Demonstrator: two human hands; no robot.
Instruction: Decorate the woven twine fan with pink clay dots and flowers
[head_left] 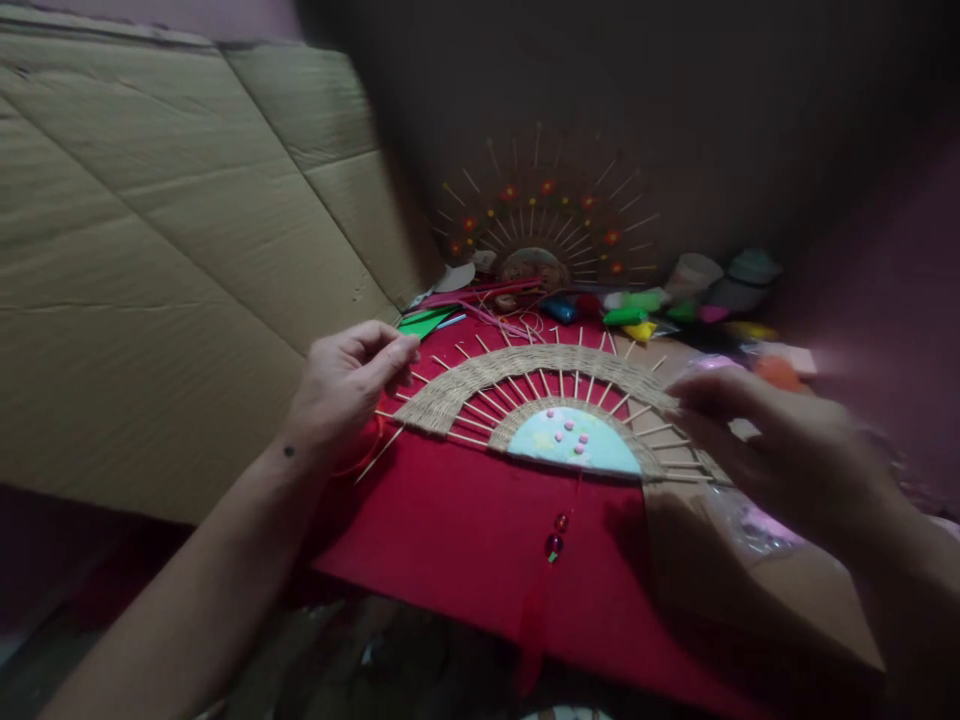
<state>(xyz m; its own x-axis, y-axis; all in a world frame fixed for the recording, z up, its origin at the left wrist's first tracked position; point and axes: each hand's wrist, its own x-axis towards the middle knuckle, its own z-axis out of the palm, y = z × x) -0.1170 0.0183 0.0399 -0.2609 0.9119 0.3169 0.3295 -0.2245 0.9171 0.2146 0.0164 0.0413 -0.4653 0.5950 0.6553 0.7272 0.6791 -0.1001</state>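
A half-round woven fan [517, 362] with thin sticks radiating through its band lies over a red surface [450, 520]. Its pale blue centre [547, 440] carries several small pink pieces. From the fan's straight edge hangs a beaded red tassel [555, 545]. My left hand [352, 380] is closed in a pinch at the left end, by the stick tips; what its fingers hold is hidden. Red thread [369, 440] and a slanting stick [379, 455] show below it. At the right end, my right hand [772, 440] pinches the woven band, covering part of it.
A tall cardboard panel [187, 220] stands on the left. Behind the fan, another fan with flowers [540, 200] leans at the back. Pink strips [480, 293], green packets [626, 316] and a cup [694, 275] clutter the rear. Clear plastic [757, 525] lies by my right hand.
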